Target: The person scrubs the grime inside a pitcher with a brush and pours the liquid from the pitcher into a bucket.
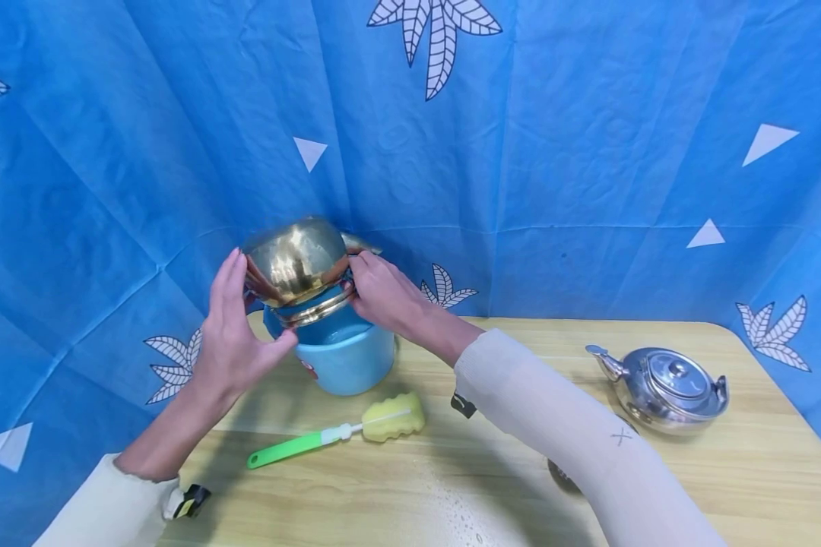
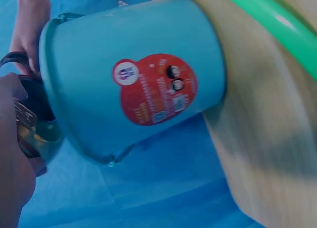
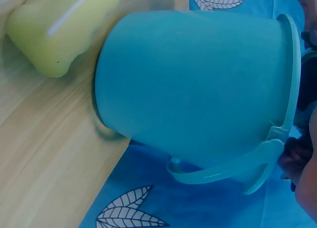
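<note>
Above the light-blue bucket [image 1: 345,365], a shiny, round-bodied metal teapot [image 1: 297,262] is tipped over, its rimmed mouth facing down toward the bucket. My left hand [image 1: 236,334] holds its left side, with the thumb near the rim and the fingers up along the body. On the other side my right hand [image 1: 386,292] grips it near a part that sticks out like a spout. In the left wrist view the bucket [image 2: 99,65] shows a red label, and only part of the teapot [image 2: 47,134] appears. The right wrist view mostly hides the teapot.
A sponge brush [image 1: 393,416] with a green handle lies in front of the bucket. At the right stands a lidded silver teapot [image 1: 677,391]. A small dark round item [image 1: 562,477] is partly covered by my right sleeve. Water drops dot the wooden table [image 1: 383,501]; blue cloth hangs behind.
</note>
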`<state>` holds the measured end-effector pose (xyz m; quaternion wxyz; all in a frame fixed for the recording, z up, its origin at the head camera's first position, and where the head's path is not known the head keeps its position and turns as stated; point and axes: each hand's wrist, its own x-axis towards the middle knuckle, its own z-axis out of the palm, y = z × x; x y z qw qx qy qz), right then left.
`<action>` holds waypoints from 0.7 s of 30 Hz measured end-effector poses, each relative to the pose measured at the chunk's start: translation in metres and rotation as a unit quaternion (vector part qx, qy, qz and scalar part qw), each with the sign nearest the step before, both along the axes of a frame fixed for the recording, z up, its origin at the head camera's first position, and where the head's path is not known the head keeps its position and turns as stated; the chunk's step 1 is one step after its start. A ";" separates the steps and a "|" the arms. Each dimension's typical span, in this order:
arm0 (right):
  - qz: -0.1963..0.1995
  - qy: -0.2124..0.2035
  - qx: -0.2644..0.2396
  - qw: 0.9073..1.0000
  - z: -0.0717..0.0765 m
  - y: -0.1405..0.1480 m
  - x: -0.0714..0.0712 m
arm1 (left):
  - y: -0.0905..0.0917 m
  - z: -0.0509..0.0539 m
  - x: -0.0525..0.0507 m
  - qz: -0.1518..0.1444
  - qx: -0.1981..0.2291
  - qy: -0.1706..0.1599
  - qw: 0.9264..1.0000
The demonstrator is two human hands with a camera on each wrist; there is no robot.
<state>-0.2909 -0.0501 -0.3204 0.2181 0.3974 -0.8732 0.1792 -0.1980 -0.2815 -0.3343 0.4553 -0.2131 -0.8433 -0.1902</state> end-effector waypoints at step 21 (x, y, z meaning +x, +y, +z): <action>-0.043 0.012 0.063 0.997 0.026 0.003 0.017 | -0.003 0.031 0.002 0.104 -0.009 -0.171 0.980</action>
